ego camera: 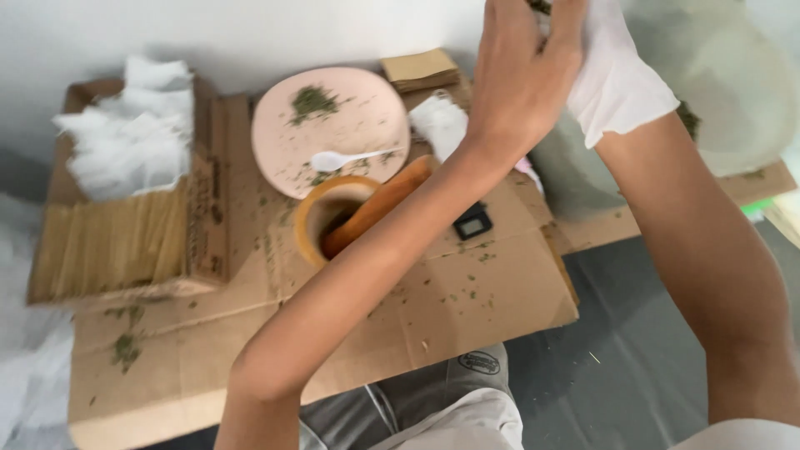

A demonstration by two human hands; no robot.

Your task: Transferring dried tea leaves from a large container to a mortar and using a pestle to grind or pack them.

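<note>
My bare left hand (517, 75) reaches up to the top edge of the view, fingers bunched against my right hand (617, 79), which wears a white glove. A few dark green herb bits (539, 5) show between them at the frame edge. The fingertips are cut off, so what either hand grips is hidden. My left forearm crosses over an orange mortar cup (321, 218) with an orange pestle (375, 204) leaning in it. Behind it lies a pink plate (350, 142) with a heap of crushed green herb (312, 102) and a white plastic spoon (342, 158).
A flattened cardboard sheet (467, 308) strewn with herb flakes covers the floor. A cardboard box (208, 208) at left holds white filter bags (129, 125) and brown sachets (108, 242). A small black scale (472, 222), brown envelopes (421, 68), and a pale translucent container (742, 83) are nearby.
</note>
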